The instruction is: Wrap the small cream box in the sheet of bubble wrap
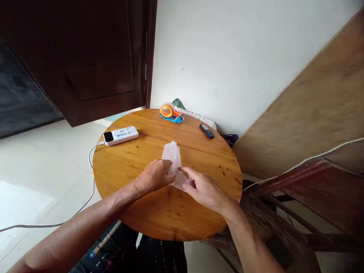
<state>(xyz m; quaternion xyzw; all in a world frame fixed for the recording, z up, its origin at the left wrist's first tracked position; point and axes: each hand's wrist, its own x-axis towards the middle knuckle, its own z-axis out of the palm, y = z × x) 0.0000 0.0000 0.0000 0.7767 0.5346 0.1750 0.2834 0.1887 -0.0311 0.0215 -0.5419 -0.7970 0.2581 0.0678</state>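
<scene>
A folded strip of clear bubble wrap point(171, 151) lies on the round wooden table point(127, 167) in front of me, its far end pointing away. My left hand point(156, 175) is closed on the left side of the wrap, thumb and curled fingers against it. On the other side, my right hand point(205, 190) holds the near right corner between thumb and bent fingers, while its index finger reaches out along the wrap's edge. Whatever may be inside the wrap cannot be made out.
A white device point(121, 135) with a plugged-in cable point(93, 170) sits at the table's left. Toward the back stand an orange and blue tape dispenser point(171, 112) and white printed packaging point(199, 116). A dark remote-like gadget point(207, 131) lies at the right, near the wall.
</scene>
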